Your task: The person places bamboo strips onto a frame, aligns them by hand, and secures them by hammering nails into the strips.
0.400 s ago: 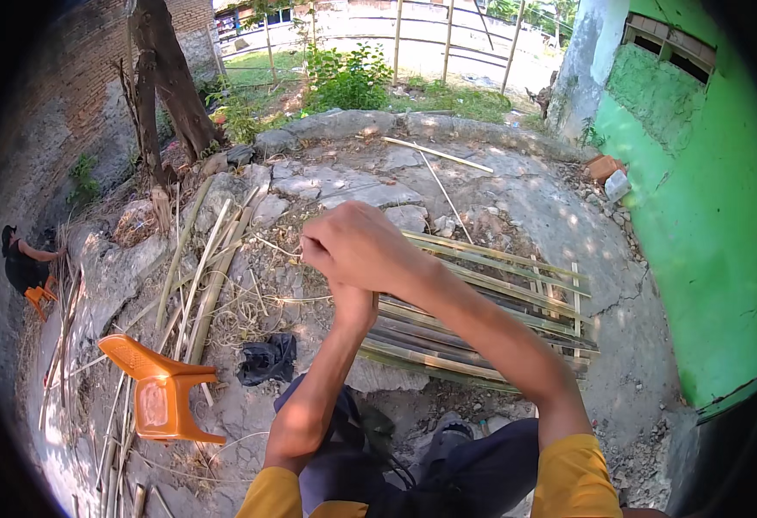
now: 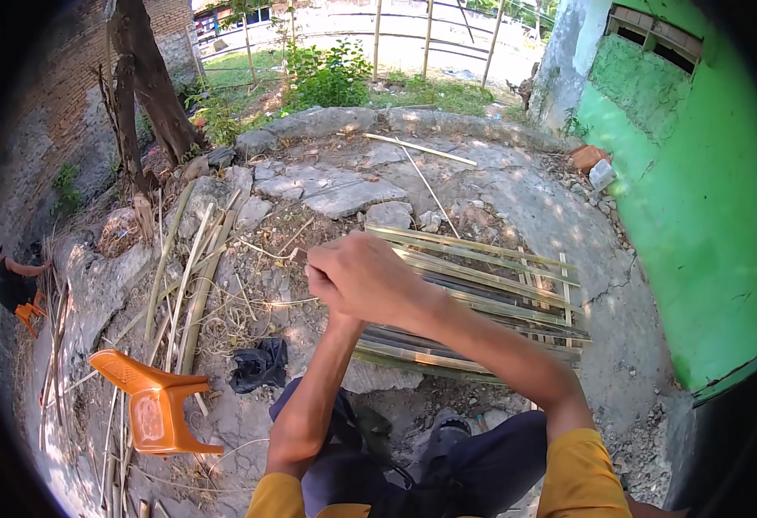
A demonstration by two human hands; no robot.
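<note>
My right hand (image 2: 370,272) is closed and lies over my left hand (image 2: 328,295), in front of my body. Most of the left hand is hidden under it; what shows looks closed too. A small brown end of something (image 2: 298,255) sticks out on the left of the fists, too small to name. A thin pale strip (image 2: 262,249) runs up to it, but whether they join I cannot tell. Just beyond and right of my hands, a panel of split bamboo slats (image 2: 482,281) lies on the ground, partly covered by my right forearm.
An orange plastic chair (image 2: 152,414) stands at the left beside a black plastic bag (image 2: 258,364). Long bamboo strips (image 2: 195,302) lie on the broken concrete. At the far left sits a person (image 2: 16,281). A green wall (image 2: 698,216) rises at the right.
The view has shifted slightly, so the surroundings sit farther left. My hands stay stacked and turn a little; the small brown end now shows beside them.
</note>
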